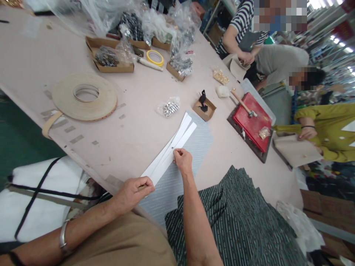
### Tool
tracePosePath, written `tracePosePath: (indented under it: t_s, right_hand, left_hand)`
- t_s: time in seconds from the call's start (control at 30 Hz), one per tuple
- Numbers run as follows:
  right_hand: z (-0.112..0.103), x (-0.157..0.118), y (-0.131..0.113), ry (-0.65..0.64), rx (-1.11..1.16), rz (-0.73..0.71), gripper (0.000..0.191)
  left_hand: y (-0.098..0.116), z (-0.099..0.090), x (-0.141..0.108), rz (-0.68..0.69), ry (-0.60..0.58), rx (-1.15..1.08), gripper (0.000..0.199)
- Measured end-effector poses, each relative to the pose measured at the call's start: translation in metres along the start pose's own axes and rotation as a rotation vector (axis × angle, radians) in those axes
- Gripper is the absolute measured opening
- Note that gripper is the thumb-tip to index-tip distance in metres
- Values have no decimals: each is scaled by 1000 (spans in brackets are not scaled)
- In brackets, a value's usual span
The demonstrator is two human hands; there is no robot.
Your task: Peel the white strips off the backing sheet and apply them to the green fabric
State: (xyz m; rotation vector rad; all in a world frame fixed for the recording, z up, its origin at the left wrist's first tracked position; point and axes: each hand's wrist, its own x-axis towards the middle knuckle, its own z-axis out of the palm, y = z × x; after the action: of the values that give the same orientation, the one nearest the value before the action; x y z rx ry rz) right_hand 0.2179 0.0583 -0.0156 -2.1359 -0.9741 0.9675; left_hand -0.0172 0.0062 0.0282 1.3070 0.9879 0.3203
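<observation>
Two long white strips [181,137] lie overlapping at a slant on a light grey lined sheet [203,135]. My left hand [138,190] is closed at their near end, its thumb and forefinger pinching a strip. Further up, my right hand [183,160] is pinched shut at the right edge of the strips. What its fingertips hold is too small to make out. A tiny dark spot [172,147] shows on the strip just beside those fingertips. To the right of my right forearm lies a stack of dark striped fabric [233,214].
A large tape roll [62,94] lies left. Beyond stand a carton of bagged hardware [127,68], a yellow tape roll [154,58], a bag of metal pieces [171,108] and a small box [205,113]. A hammer [241,101] rests on a red block [251,122]. Co-workers handle pieces at right.
</observation>
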Motion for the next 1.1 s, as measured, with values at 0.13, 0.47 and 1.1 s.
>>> tracePosePath:
  t_s: [0.13, 0.47, 1.1]
  right_hand:
    - [-12, 0, 1, 65, -181, 9, 46]
    - [24, -30, -34, 68, -546, -34, 62]
    - [-165, -113, 53, 629, -290, 117, 65]
  left_hand:
    - [-1, -5, 3, 5, 2, -6, 30]
    - [1, -9, 0, 7, -17, -30, 29]
    - [-13, -3, 6, 116, -138, 107, 43]
